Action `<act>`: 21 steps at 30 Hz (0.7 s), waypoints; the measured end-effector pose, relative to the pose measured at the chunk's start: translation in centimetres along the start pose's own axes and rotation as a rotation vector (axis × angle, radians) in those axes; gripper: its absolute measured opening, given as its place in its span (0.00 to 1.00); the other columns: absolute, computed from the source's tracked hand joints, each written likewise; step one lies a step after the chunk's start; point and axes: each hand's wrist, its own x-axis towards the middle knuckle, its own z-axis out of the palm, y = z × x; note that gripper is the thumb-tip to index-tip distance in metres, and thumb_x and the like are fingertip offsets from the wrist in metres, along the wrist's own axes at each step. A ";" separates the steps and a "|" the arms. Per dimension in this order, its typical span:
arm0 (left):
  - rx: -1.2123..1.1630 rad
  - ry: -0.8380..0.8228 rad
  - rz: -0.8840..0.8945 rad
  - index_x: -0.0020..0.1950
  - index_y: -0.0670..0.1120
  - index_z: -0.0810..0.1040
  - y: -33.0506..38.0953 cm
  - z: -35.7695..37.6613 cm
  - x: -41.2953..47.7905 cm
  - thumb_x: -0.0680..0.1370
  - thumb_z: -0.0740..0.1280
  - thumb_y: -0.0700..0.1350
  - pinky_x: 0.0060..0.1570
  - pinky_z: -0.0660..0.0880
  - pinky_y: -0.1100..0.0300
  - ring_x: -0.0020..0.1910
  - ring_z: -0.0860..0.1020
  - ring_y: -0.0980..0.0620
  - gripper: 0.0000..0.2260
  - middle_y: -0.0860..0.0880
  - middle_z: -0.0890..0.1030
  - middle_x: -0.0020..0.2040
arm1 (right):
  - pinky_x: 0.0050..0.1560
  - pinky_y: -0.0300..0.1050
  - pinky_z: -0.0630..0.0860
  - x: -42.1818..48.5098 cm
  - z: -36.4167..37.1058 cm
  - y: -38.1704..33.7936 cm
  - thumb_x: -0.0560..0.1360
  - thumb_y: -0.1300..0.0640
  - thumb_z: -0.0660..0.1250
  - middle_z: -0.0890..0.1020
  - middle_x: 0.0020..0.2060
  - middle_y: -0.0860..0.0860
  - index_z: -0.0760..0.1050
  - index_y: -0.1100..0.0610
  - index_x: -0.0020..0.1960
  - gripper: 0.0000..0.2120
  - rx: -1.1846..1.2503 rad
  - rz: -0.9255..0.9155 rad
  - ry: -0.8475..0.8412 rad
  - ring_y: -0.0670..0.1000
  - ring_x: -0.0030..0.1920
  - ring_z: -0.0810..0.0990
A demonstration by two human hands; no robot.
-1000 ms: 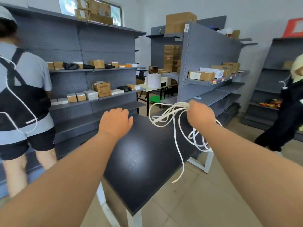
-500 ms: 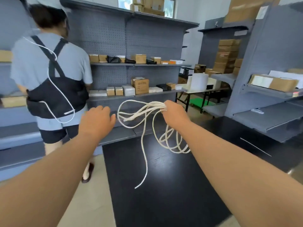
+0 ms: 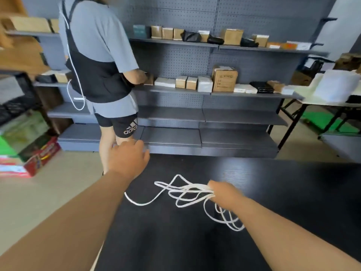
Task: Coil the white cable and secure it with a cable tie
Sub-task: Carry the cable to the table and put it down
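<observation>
One long white flexible cable lies in several loose loops, too blurred to count, on the single black wood-grain table. Of the two bare hands, the right grip is clenched round the gathered loops, low at the tabletop. The left grip is released, fingers loosely bent, holding nothing, above the table's left edge.

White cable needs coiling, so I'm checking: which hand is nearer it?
Right. The right hand grips the white cable by its gathered loops; the left hand hovers apart from it, farther back and left, holding nothing.
</observation>
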 end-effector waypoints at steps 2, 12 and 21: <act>0.004 -0.050 -0.018 0.54 0.44 0.76 1.2 1.2 -0.7 0.79 0.56 0.52 0.50 0.70 0.51 0.52 0.77 0.41 0.15 0.44 0.80 0.52 | 0.47 0.46 0.70 -0.3 1.0 2.9 0.74 0.53 0.62 0.80 0.50 0.52 0.72 0.53 0.52 0.08 -0.025 -0.030 -0.052 0.56 0.52 0.78; 0.050 -0.176 -0.002 0.56 0.44 0.76 6.0 3.6 -4.3 0.79 0.57 0.52 0.50 0.71 0.51 0.53 0.77 0.43 0.15 0.45 0.80 0.52 | 0.56 0.42 0.68 -3.9 1.9 10.7 0.68 0.55 0.70 0.75 0.52 0.46 0.69 0.47 0.55 0.17 -0.026 -0.067 -0.070 0.51 0.60 0.73; 0.087 -0.202 0.066 0.58 0.46 0.74 7.7 2.2 -4.7 0.80 0.55 0.53 0.53 0.70 0.52 0.55 0.76 0.45 0.16 0.46 0.78 0.54 | 0.63 0.50 0.70 -7.0 -0.9 14.0 0.68 0.56 0.68 0.74 0.61 0.48 0.69 0.48 0.64 0.25 0.014 0.086 -0.105 0.54 0.65 0.68</act>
